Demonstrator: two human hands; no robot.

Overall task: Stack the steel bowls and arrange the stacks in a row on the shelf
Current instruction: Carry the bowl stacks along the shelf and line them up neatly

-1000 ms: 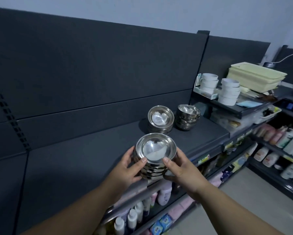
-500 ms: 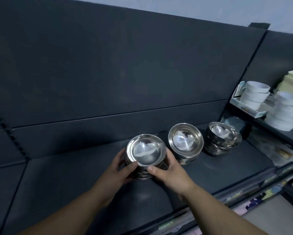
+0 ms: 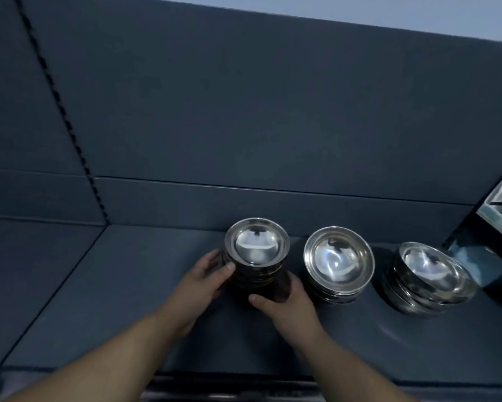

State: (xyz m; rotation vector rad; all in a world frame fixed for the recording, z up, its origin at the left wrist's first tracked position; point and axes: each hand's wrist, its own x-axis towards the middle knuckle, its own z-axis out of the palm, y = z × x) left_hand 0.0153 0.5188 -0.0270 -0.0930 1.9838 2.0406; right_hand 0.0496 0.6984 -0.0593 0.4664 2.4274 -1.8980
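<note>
Placing step, I judge. Third stack (image 3: pixel 257 256) looks set down on shelf (image 3: pixel 128 300), at 9 o'clock of middle stack (image 3: pixel 338 259). My left hand (image 3: pixel 203 281) and right hand (image 3: pixel 284 300) curl round its sides, clamped on. Next: release without nudging, then square up askew far stack (image 3: pixel 429 274) at 3 o'clock.

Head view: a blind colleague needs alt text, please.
The left hand and right hand grip a stack of steel bowls on the dark shelf, beside a middle stack and a right stack.
</note>
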